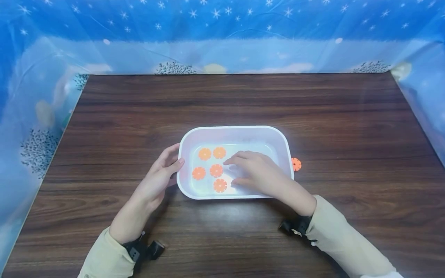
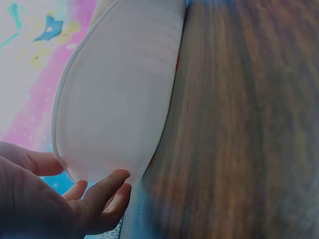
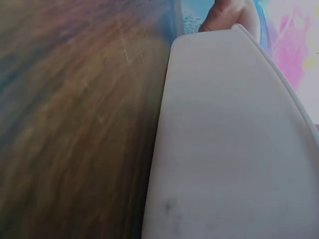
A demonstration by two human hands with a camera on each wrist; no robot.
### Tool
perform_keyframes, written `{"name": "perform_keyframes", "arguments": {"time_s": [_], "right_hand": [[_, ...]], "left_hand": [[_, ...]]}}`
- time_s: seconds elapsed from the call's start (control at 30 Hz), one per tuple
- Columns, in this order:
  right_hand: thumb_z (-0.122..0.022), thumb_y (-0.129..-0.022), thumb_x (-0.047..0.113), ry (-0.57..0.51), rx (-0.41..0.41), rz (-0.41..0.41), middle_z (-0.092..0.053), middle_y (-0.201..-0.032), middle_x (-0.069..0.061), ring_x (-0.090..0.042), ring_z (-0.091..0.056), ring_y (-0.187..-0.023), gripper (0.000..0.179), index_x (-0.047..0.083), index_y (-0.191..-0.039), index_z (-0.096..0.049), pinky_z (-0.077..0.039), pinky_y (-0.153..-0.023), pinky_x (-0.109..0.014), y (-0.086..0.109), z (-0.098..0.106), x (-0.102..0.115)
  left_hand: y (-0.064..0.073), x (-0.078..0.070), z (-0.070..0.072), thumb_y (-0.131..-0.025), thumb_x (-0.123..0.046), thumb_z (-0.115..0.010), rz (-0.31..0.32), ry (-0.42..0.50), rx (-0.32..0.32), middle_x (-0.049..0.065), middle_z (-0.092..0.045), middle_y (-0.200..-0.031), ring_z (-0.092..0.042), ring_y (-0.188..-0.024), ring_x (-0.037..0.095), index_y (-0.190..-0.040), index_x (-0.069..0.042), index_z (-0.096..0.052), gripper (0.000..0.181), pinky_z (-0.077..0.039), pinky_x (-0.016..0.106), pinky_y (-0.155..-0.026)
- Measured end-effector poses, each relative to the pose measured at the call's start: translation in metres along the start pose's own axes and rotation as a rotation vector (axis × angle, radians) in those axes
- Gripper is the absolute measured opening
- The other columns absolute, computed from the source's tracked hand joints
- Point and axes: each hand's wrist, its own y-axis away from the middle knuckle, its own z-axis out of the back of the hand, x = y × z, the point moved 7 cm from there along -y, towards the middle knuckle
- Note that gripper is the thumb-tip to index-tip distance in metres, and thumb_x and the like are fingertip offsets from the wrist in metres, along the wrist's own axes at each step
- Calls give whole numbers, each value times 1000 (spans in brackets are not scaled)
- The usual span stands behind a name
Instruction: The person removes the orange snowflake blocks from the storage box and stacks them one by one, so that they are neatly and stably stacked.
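A white plastic tub point(image 1: 236, 195) rests on the table, several orange notched discs point(image 1: 216, 170) lying flat on its floor toward the left. At the tub's left end, my left hand point(image 1: 160, 175) grips the wall, thumb over the rim and fingers outside it. The left wrist view shows those fingertips point(image 2: 119, 174) against the outer wall. My right hand point(image 1: 259, 173) reaches over the near rim into the tub, thumb and fingers apart beside the nearest discs, holding nothing visible. The tub's outer side point(image 3: 234, 139) fills much of the right wrist view, hiding the right hand there.
Another orange notched disc point(image 1: 296, 164) lies on the table just beyond the tub's right end, partly covered by its rim. The dark wood table point(image 1: 347, 127) is bordered at the back and sides by a blue snowflake-patterned cloth point(image 1: 243, 23).
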Motion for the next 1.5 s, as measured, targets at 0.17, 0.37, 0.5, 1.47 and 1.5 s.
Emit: {"name": "perform_keyframes", "arguments": {"time_s": [0.17, 0.37, 0.5, 1.47, 1.5], "right_hand": [[-80, -72, 18, -31, 97, 73, -64, -108, 1, -15, -59, -99, 45, 14, -114, -65, -47, -84, -31, -8, -10, 9], [-79, -74, 11, -60, 141, 160, -60, -101, 1, -13, -56, -91, 36, 15, -108, -68, -47, -82, -26, -9, -15, 17], [-76, -77, 11, -58, 184, 169, -59, -102, 1, -13, -56, -90, 36, 15, -111, -66, -47, -82, -25, -8, -20, 19], [-72, -82, 12, -103, 242, 81, -58, -100, 0, -13, -53, -91, 25, 10, -104, -62, -45, -86, -26, -14, -35, 15], [-72, -82, 11, -105, 244, 84, -58, -101, 1, -12, -53, -92, 25, 10, -104, -62, -45, -86, -26, -15, -36, 15]], "left_hand": [[-1, -1, -1, -99, -21, -43, 2, -6, 0, 13, -30, -146, -37, -128, 30, -147, -21, -25, 51, -29, 48, -101], [-2, -2, -2, -99, -20, -43, 2, -5, 1, 12, -31, -146, -37, -128, 30, -146, -20, -25, 50, -31, 46, -100], [-2, -2, -2, -99, -20, -44, 10, -7, -3, 12, -31, -146, -37, -127, 30, -146, -20, -25, 50, -31, 45, -99], [-2, 1, 1, -99, -21, -44, 27, -13, -23, 12, -31, -146, -39, -125, 28, -147, -20, -25, 51, -33, 40, -96], [-2, 1, 1, -99, -21, -44, 26, -13, -23, 12, -31, -146, -39, -125, 28, -147, -20, -25, 51, -34, 40, -96]]}}
